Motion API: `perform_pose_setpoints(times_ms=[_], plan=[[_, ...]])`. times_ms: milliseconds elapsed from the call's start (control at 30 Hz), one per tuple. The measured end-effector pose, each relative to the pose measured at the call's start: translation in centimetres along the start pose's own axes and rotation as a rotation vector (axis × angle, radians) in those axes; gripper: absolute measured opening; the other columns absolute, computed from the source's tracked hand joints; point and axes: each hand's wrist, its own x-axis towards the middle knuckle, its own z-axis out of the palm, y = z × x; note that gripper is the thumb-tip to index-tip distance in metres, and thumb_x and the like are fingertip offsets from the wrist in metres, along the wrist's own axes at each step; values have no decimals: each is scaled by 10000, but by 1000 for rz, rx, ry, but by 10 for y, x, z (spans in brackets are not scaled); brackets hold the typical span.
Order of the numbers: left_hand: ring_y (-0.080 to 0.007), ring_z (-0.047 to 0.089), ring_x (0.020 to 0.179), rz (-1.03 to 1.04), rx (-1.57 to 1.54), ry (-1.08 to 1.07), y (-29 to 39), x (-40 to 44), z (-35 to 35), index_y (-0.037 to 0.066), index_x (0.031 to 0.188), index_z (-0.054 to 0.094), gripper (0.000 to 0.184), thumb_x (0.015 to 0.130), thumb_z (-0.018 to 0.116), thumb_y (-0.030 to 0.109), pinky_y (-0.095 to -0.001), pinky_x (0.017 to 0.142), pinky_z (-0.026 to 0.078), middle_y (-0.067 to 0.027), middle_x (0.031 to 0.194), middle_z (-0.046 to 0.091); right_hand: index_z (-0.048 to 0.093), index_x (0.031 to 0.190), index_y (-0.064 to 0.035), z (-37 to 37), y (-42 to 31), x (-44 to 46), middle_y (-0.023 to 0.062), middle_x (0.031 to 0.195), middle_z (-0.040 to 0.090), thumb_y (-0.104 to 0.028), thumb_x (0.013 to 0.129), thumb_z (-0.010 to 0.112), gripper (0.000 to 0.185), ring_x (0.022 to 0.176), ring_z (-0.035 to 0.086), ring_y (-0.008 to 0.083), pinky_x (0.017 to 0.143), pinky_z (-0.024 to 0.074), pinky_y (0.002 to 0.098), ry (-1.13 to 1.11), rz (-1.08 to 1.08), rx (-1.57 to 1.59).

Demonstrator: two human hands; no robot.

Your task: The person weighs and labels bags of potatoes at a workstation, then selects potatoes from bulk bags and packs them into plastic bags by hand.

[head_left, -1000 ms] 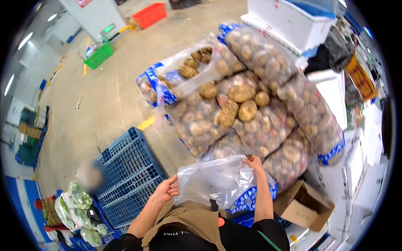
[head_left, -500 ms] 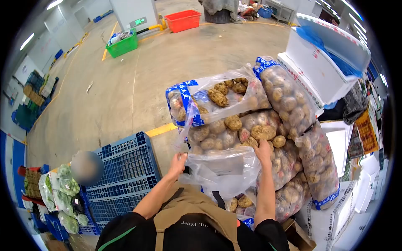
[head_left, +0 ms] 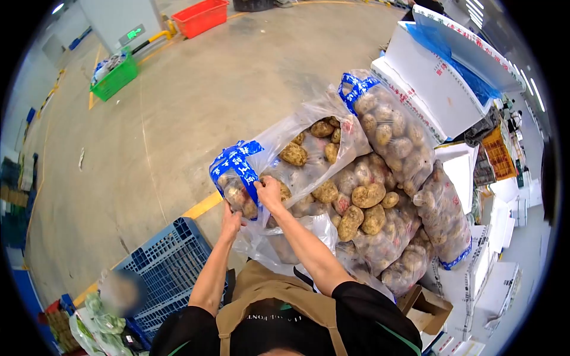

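Note:
A torn clear plastic sack of potatoes (head_left: 306,118) lies on top of the pile, its blue-printed end toward me. My right hand (head_left: 270,193) is closed on the plastic at the inner edge of that end. Beneath its lower corner is my left hand (head_left: 232,222), fingers curled against the sack and partly hidden. Brown potatoes (head_left: 293,154) show through the tear. Below, a loose clear plastic bag (head_left: 317,228) spreads in front of my apron. Several loose potatoes (head_left: 368,194) rest on the sacks to the right of it.
More full potato sacks (head_left: 396,127) lie at the right, beside white foam boxes (head_left: 427,89) and an opened cardboard box (head_left: 426,308). A blue plastic pallet (head_left: 169,267) is on the floor at left. Green (head_left: 116,80) and red (head_left: 202,19) crates stand farther off.
Both hands have left the loose clear bag's rim and moved to the torn sack's blue-printed end. The loose bag has sagged, and more loose potatoes show on the pile. The view has shifted.

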Motion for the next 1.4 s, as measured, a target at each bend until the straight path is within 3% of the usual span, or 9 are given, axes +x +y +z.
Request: perform_pose_setpoints(times_ms=[267,367,400,667,733,933,1067,1200,1400], plan=[[-196,527,514,75,108,56,2,10,32,117,1454,108,771,774,465,52,-304,458,440,-175,952,585,661,726,26,-54,0,16,61,687,621,-105,748,655,133,621,545,149,580,433,317,-72,136,212],[-312,602,612,409,406,45,5,15,60,74,1442,163,742,788,506,141,-404,575,475,-218,718,597,657,745,9,-103,25,39,16,673,597,-82,777,662,96,566,500,102,535,411,275,-73,357,407],[-451,595,893,387,417,-67,30,7,65,86,1432,225,714,799,540,185,-477,795,469,-317,1021,586,644,776,24,-120,36,45,41,699,617,-65,786,651,90,576,526,113,533,415,275,-21,404,428],[-136,503,518,433,291,-110,64,26,76,202,1305,501,526,800,647,203,-317,543,437,-55,571,523,630,687,77,-148,66,25,281,700,607,-168,752,573,260,644,561,471,618,446,485,406,120,-440],[-107,469,496,458,310,-108,65,30,72,184,1271,526,522,771,676,165,-296,515,413,-30,554,492,624,675,84,-145,68,13,268,647,598,-170,741,595,265,584,573,402,579,433,462,432,9,-395],[-107,459,496,391,391,-268,78,51,55,140,1196,540,482,745,710,160,-291,497,390,-32,553,478,586,651,54,-168,60,22,67,576,556,-147,799,600,250,537,479,143,508,378,344,262,534,413],[-179,593,623,420,427,-371,79,42,64,129,1230,519,509,760,706,188,-320,598,470,-78,704,609,538,654,60,-134,18,-10,141,554,513,-204,836,577,323,523,471,178,509,375,363,303,62,60],[-303,614,1015,455,565,-473,22,44,82,46,1280,459,574,788,680,243,-375,844,482,-187,1115,616,531,680,57,-156,14,-31,153,578,525,-180,836,579,289,565,492,189,535,392,373,61,232,86],[-222,604,826,304,259,-334,-22,47,102,14,1216,461,440,817,614,120,-338,749,478,-117,972,614,562,664,-2,-106,9,-34,207,646,559,-186,789,591,224,656,554,386,604,414,472,81,-160,-170]])
